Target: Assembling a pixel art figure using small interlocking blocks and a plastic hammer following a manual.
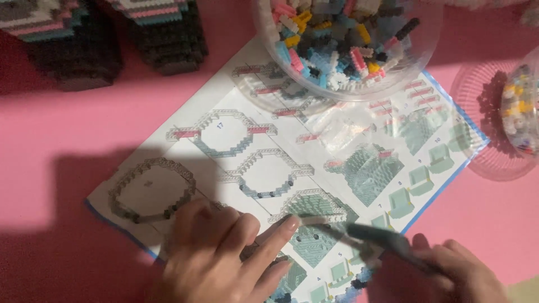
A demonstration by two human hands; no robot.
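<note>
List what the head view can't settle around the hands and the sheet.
- Right hand: the dark tool it holds is motion-blurred, so its kind is unclear.
- Left hand: covers the instruction sheet beneath it.
- Clear tub: cut off by the top edge.
- Block models: cut off by the top edge.

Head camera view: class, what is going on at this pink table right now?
A person works over a printed instruction sheet of block-building diagrams on a pink table. The left hand lies flat on the sheet, a fingertip at a small white strip of bricks. The right hand holds a blurred grey-teal tool pointing towards that strip. A clear bowl of mixed coloured bricks sits above the sheet, with two dark built block pieces at the top left.
</note>
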